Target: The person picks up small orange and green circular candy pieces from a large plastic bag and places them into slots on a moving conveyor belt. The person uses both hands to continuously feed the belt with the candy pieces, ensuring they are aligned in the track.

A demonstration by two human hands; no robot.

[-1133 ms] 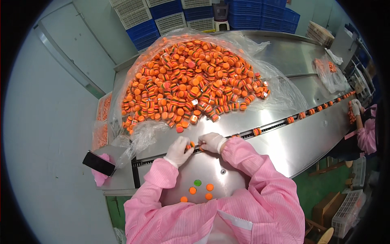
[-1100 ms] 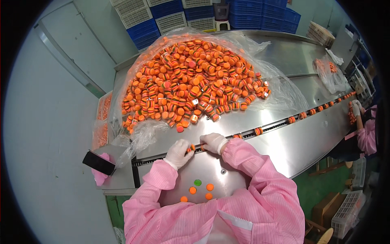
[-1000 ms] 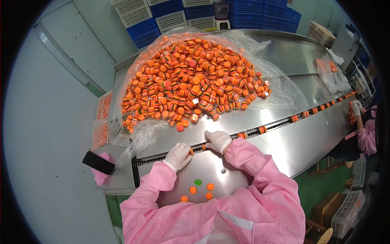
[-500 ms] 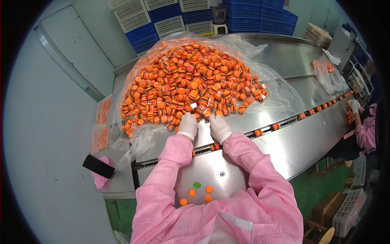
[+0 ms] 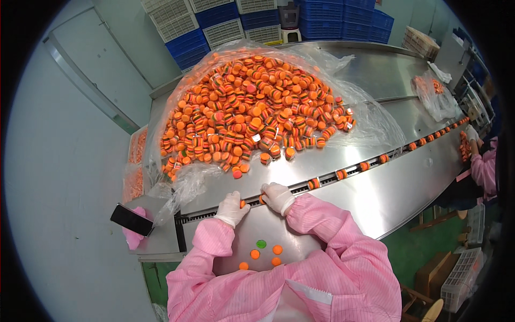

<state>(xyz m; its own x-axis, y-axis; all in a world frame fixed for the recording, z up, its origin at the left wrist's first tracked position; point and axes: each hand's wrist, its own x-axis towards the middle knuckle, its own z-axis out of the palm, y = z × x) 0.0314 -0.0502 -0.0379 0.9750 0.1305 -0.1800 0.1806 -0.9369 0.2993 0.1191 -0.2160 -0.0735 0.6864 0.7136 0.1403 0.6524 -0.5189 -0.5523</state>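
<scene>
- Clock centre: between left hand and right hand, both at the track.
- 12: heap of pieces on plastic sheeting, atop the table; crates behind.
- 2: pieces in a row along the track.
- 3: co-worker.
- 6: discs on the table.
- 9: phone on cloth.

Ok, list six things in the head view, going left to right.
Black phone, your left hand, your right hand, first striped piece past it, smaller clear plastic bag, co-worker's gloved hand.
</scene>
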